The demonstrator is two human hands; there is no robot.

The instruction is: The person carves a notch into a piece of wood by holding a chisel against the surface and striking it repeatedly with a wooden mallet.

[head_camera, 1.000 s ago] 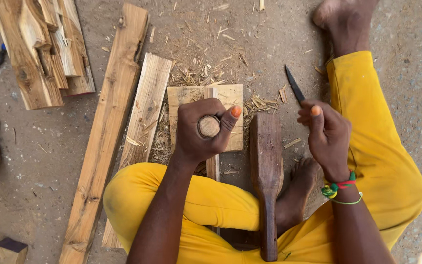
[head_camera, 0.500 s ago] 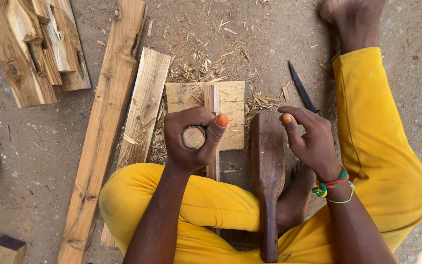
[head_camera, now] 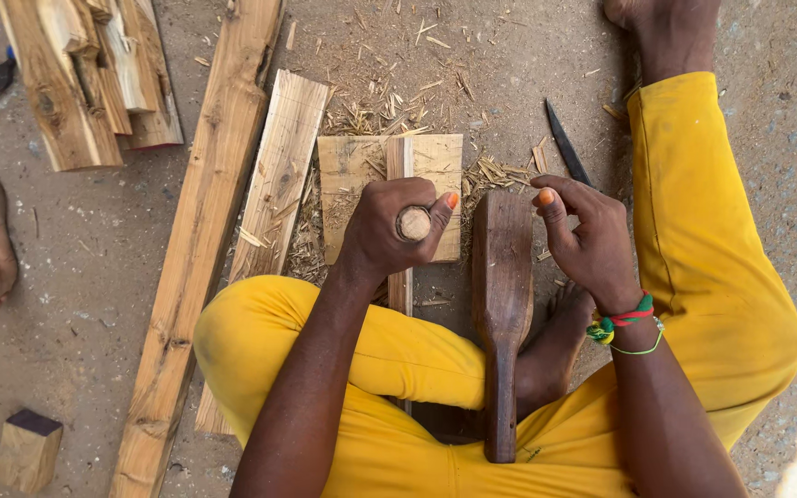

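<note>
the left hand point(head_camera: 382, 231) is clamped round an upright round-ended tool handle point(head_camera: 413, 223) on the wood block point(head_camera: 354, 184), while the right hand point(head_camera: 592, 242), fingers loose and empty, hovers by the dark mallet point(head_camera: 502, 295), which i reckon wants gripping low for a square blow.

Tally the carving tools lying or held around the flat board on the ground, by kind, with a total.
Round-ended wooden tool handle, gripped in the left hand: 1
Dark brown wooden paddle-shaped mallet, near the right hand: 1
Dark pointed metal blade on the ground: 1
Total: 3
</note>
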